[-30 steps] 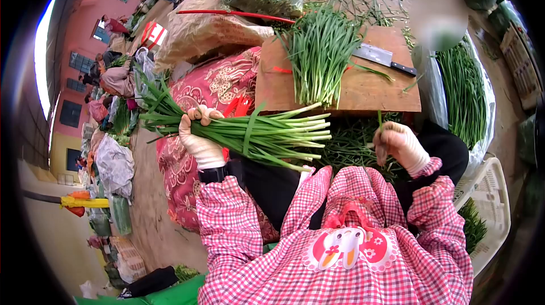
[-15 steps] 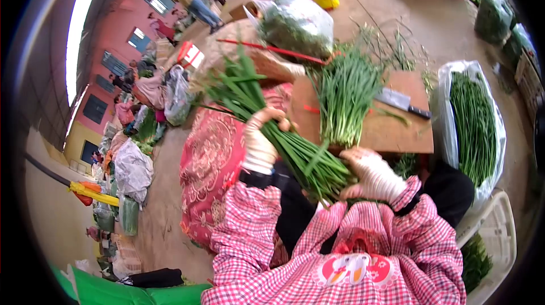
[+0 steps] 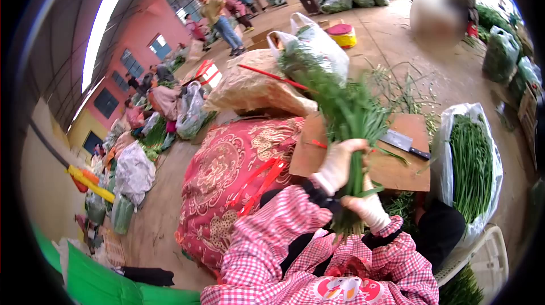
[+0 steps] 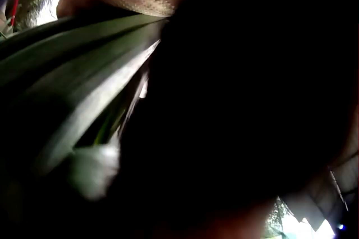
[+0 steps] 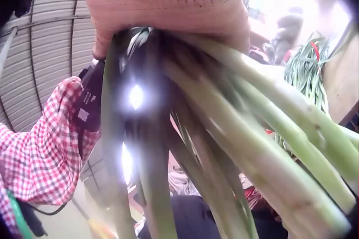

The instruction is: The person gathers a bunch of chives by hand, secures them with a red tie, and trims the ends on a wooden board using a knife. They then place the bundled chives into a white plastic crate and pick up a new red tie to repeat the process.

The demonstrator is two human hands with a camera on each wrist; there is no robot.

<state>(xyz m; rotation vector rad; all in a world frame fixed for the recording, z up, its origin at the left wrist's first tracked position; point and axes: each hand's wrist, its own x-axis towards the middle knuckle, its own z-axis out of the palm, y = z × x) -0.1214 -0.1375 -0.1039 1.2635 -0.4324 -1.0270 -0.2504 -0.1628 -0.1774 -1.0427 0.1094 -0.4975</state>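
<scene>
Upright in front of the chest is a bunch of green garlic point(image 3: 355, 175), its leaves up and its pale stalk ends down. My left hand point(image 3: 336, 164) grips it around the middle. Lower down, my right hand point(image 3: 369, 209) holds the stalks. Seen from the right wrist, the fingers of that hand point(image 5: 168, 3) curl over the stalks point(image 5: 269, 155), which fan out below. Broad leaves point(image 4: 84, 76) and much darkness fill the left wrist view. Behind the held bunch, another bunch point(image 3: 372, 126) lies on a wooden board point(image 3: 411, 177), partly hidden.
A cleaver point(image 3: 397, 140) lies on the board. At right stands a plastic-lined bag of long green stalks point(image 3: 472, 168), with a white crate point(image 3: 499, 248) nearer. A red patterned sack point(image 3: 221, 191) lies at left. Trimmings point(image 3: 403, 92) litter the floor beyond the board.
The bunch has turned from lying sideways to upright and moved right, before the board. My right hand, earlier apart with a small stalk, now holds the bunch too. The head view has tilted up.
</scene>
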